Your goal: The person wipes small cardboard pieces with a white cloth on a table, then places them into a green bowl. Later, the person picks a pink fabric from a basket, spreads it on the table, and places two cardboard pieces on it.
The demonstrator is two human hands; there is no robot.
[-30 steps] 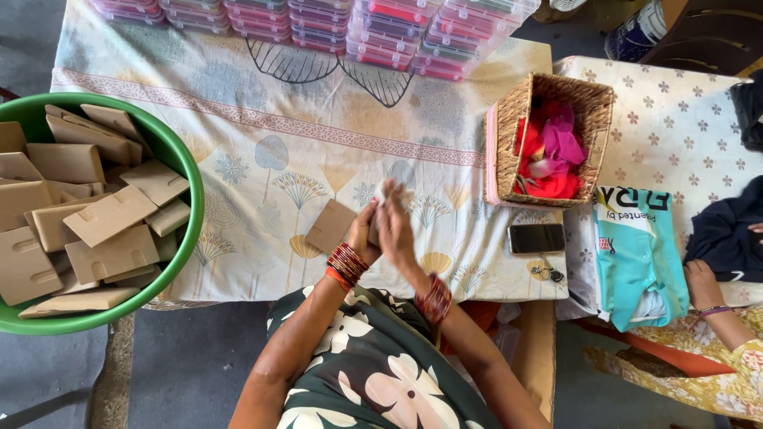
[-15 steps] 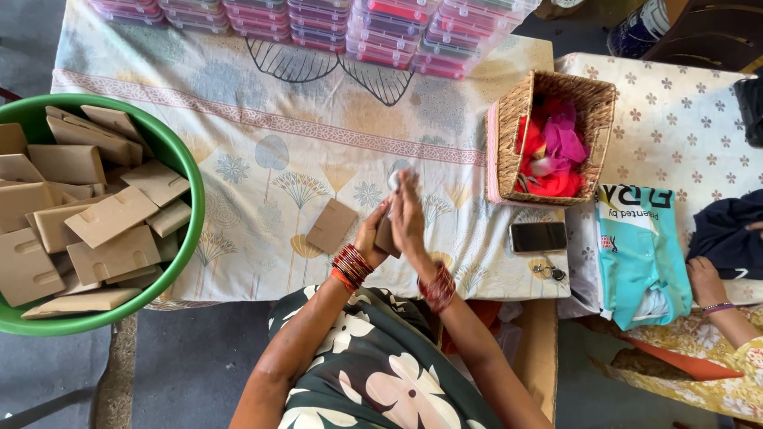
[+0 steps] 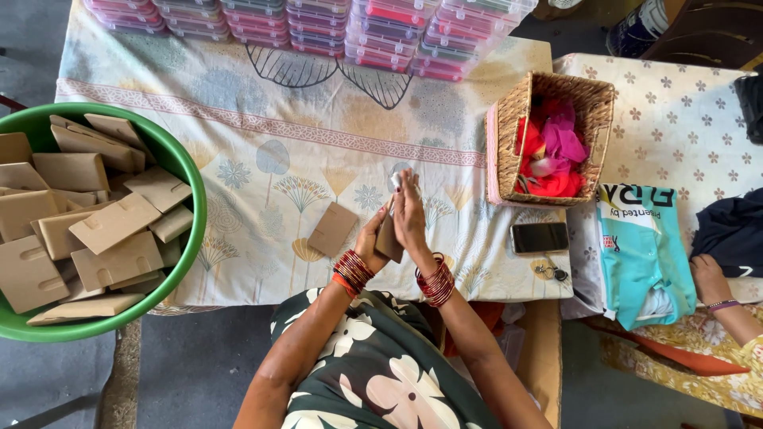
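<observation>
From the head view, your two hands meet just above the near edge of the table. Your left hand [image 3: 372,241] cups a small brown cardboard piece [image 3: 389,238] from the 9 o'clock side, fingers curled under it. Your right hand [image 3: 411,216] lies flat against the piece from the 3 o'clock side, fingers straight and close together, pointing toward 12 o'clock. So the piece is pressed between your palms, on edge, with only a thin brown strip of it showing. At your right fingertips a small pale thing pokes out; what it is cannot be told. Red bangles [image 3: 353,271] ring both your wrists.

At 9 o'clock of your hands, just beside them, a second flat cardboard card [image 3: 333,229] lies alone on the floral cloth [image 3: 262,151] that covers the table. Further out at 9 o'clock a green tub [image 3: 189,171] sits at the table's left end, heaped with many more brown cardboard pieces [image 3: 95,218].

At 2 o'clock of your hands a woven basket [image 3: 509,127] holds red and pink fabric [image 3: 552,151]. At 3 o'clock, near the table's edge, lies a dark phone [image 3: 540,237], with a small bunch of keys [image 3: 550,271] just beside it at its 5 o'clock. At 12 o'clock, along the far edge, stand stacks of clear flat boxes [image 3: 381,36] with pink and red contents.

Past the phone, a teal and white bag [image 3: 644,254] lies on a star-patterned cloth [image 3: 675,127]. At 4 o'clock another person's hand [image 3: 710,280] rests well apart from yours.
</observation>
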